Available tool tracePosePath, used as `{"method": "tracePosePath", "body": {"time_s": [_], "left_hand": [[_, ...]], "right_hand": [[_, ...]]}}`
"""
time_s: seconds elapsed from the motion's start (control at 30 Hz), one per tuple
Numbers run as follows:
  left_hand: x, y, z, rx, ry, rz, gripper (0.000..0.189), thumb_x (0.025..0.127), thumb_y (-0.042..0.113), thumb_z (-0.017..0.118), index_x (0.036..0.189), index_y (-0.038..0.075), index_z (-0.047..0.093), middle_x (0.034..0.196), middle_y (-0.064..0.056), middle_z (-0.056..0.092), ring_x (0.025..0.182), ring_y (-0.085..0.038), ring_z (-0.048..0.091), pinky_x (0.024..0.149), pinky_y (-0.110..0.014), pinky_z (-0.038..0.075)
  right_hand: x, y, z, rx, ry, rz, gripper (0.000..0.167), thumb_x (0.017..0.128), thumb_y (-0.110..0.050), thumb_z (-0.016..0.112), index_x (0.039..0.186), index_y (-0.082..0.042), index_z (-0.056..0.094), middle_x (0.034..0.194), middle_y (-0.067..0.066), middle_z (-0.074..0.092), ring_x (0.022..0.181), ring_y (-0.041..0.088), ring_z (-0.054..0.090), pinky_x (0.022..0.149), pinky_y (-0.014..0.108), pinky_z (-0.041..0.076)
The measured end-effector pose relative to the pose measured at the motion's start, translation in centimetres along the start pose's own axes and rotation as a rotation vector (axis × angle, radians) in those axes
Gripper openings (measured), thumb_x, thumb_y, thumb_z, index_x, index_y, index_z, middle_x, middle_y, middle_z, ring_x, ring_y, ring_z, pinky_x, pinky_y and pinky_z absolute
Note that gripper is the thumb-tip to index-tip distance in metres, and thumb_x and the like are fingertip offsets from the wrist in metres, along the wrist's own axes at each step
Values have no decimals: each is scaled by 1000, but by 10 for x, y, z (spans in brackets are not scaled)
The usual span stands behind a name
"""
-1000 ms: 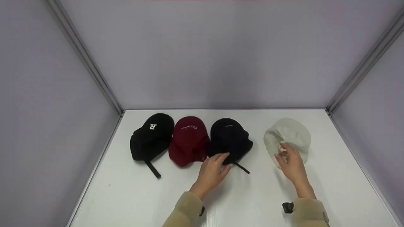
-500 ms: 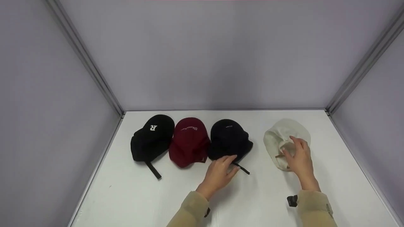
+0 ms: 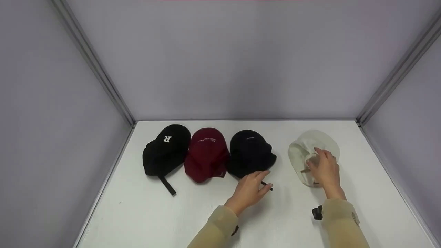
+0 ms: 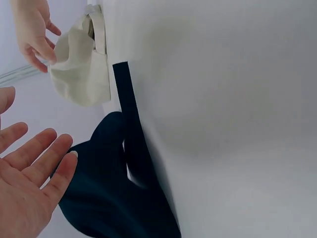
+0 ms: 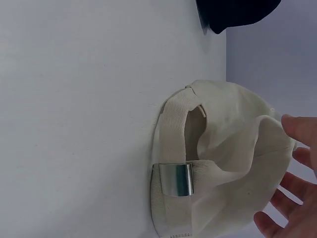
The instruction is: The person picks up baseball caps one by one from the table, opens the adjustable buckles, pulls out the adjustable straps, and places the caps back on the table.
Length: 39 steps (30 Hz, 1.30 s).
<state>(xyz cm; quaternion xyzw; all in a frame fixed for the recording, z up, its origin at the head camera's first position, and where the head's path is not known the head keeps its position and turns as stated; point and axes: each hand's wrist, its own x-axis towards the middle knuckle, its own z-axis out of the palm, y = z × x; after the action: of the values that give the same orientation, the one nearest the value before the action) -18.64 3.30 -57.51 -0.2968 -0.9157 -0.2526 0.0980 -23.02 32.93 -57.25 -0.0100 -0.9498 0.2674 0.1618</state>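
A cream baseball cap lies on the white table at the right, its back strap and metal buckle facing the near side. Over its dented crown is my right hand, thumb and fingers spread apart, fingertips right at the fabric in the right wrist view. A dark navy cap sits left of it, its loose strap sticking out at the back. My left hand hovers close to this cap's near edge, fingers spread and partly covering the strap in the head view. Nothing is between its fingers.
To the left, a dark red cap stands close beside the navy one. A black cap with a white letter R ends the row, its strap pointing toward the near side. Grey panels wall in the table.
My left hand has slid right along the navy cap's near edge. My right hand has moved forward and right, from the cream cap's back opening to over its crown; the strap now shows.
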Motion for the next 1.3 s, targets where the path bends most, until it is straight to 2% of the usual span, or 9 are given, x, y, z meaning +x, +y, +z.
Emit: {"method": "tracePosePath", "body": {"time_s": [0.3, 0.43, 0.6, 0.73, 0.83, 0.97, 1.1, 1.3], "left_hand": [[10, 8, 9, 26, -3, 32, 44, 99, 40, 57, 136, 15, 57, 126, -3, 63, 115, -16, 60, 96, -29, 46], [12, 11, 13, 43, -8, 41, 44, 99, 40, 58, 135, 16, 58, 125, -1, 64, 114, -14, 61, 95, -29, 47], [13, 15, 19, 50, -21, 48, 43, 99, 40, 57, 136, 17, 58, 124, 1, 64, 112, -13, 61, 93, -30, 47], [14, 15, 22, 46, -17, 52, 43, 99, 40, 58, 135, 17, 58, 124, 1, 65, 112, -12, 61, 93, -30, 48], [15, 15, 23, 41, -9, 50, 42, 99, 39, 58, 135, 17, 58, 123, 1, 65, 110, -12, 62, 92, -29, 48], [16, 14, 22, 26, -5, 50, 43, 99, 37, 59, 137, 16, 56, 123, 1, 65, 107, -12, 63, 92, -28, 48], [18, 15, 22, 12, -8, 50, 44, 100, 36, 58, 138, 16, 55, 124, -1, 64, 111, -13, 62, 94, -29, 47], [20, 18, 24, 30, 1, 52, 45, 99, 36, 59, 138, 13, 54, 125, -2, 65, 113, -15, 61, 93, -32, 48]], "right_hand": [[4, 6, 4, -55, -50, 54, 54, 89, -23, 73, 131, 4, 53, 130, 31, 45, 120, 52, 40, 92, 69, 30], [3, 7, 7, -73, -9, 49, 46, 86, -16, 75, 125, 4, 58, 124, 29, 50, 115, 51, 45, 88, 67, 33], [3, 10, 11, -86, 79, 23, 24, 88, -9, 71, 109, 2, 67, 113, 24, 59, 103, 48, 54, 83, 66, 37], [3, 13, 13, -53, 110, -6, 12, 89, -9, 70, 99, -1, 71, 106, 18, 64, 97, 45, 57, 81, 63, 38], [1, 14, 14, -6, 106, -42, 9, 89, -6, 69, 97, -1, 71, 105, 17, 65, 96, 43, 57, 80, 62, 39], [-4, 13, 12, 61, 90, -103, 7, 89, -2, 69, 96, -1, 70, 103, 17, 65, 95, 42, 58, 81, 62, 40], [-9, 9, 10, 94, 73, -149, 9, 86, 2, 70, 94, 0, 70, 100, 16, 66, 96, 42, 59, 84, 63, 39], [-18, -4, 5, 135, 24, -175, 10, 83, 2, 74, 91, -2, 70, 98, 14, 66, 96, 38, 61, 86, 56, 44]]}}
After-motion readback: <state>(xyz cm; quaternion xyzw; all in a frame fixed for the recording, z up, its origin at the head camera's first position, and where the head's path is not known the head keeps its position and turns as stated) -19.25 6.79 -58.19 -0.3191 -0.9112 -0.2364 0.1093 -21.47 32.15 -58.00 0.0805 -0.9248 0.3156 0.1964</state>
